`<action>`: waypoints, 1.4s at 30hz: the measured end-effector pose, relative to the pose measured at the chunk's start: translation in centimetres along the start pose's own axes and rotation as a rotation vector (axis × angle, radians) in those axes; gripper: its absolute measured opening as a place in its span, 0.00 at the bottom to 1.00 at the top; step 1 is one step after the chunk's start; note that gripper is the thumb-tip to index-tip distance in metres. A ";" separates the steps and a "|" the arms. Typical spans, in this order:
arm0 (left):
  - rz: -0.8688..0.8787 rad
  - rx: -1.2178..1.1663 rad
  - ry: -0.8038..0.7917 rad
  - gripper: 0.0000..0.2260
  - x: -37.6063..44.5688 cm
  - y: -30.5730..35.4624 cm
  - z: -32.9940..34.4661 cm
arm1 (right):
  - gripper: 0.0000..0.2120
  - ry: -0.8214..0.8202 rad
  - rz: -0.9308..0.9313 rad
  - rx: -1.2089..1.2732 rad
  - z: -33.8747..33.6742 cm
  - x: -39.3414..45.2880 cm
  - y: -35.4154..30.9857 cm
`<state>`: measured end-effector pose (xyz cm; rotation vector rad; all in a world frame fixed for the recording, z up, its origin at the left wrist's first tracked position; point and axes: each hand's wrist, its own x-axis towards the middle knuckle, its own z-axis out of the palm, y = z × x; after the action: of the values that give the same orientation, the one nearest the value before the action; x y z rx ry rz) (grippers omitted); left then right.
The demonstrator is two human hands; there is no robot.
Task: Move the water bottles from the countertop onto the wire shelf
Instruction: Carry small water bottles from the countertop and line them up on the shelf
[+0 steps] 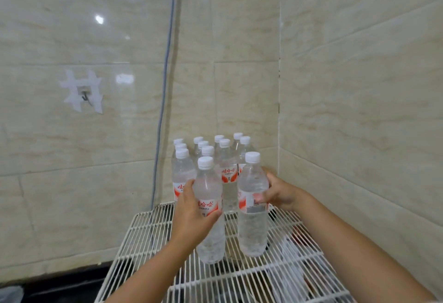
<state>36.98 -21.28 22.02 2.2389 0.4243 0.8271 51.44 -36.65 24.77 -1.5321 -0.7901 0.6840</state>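
A: White wire shelf (pixel 153 228), thin bars and open gaps, so a bottle base set down crooked could rock and tip

B: Both hands are busy. Left hand (pixel 191 209) is wrapped round the left bottle (pixel 208 209) at its label, right hand (pixel 279 193) is curled round the right bottle (pixel 253 204) from the far side. Each bottle upright, bases at shelf level, though I cannot tell if they are fully resting

A: And the standing group of bottles (pixel 211 159) just behind?

B: That is my worry. They are packed close in the corner, some touching. Push either held bottle too far back and it may knock one over, and the rest could follow

A: Room to move?

B: Tiled wall (pixel 347 111) hems in the right and the back. Open shelf lies to the left and toward the person. The left edge is well apart from both bottles, so I judge forward slots the safest
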 end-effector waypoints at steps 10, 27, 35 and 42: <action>0.014 -0.020 -0.039 0.39 0.0 -0.3 -0.3 | 0.37 0.036 -0.091 -0.023 3.0 0.1 -0.4; 0.082 -0.059 -0.001 0.32 -0.2 -0.9 0.8 | 0.37 0.079 -0.047 -0.187 2.4 -1.0 -1.6; 0.014 -0.058 0.025 0.40 -0.4 -1.4 0.9 | 0.42 0.750 -0.284 -0.549 7.5 -2.0 2.4; -0.017 -0.059 0.127 0.38 -0.8 -1.6 1.4 | 0.43 0.893 -0.157 -0.686 9.1 -0.8 3.5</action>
<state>37.26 -21.28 19.76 2.1332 0.4715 0.9648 44.04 -32.12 20.33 -2.0983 -0.4394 -0.4584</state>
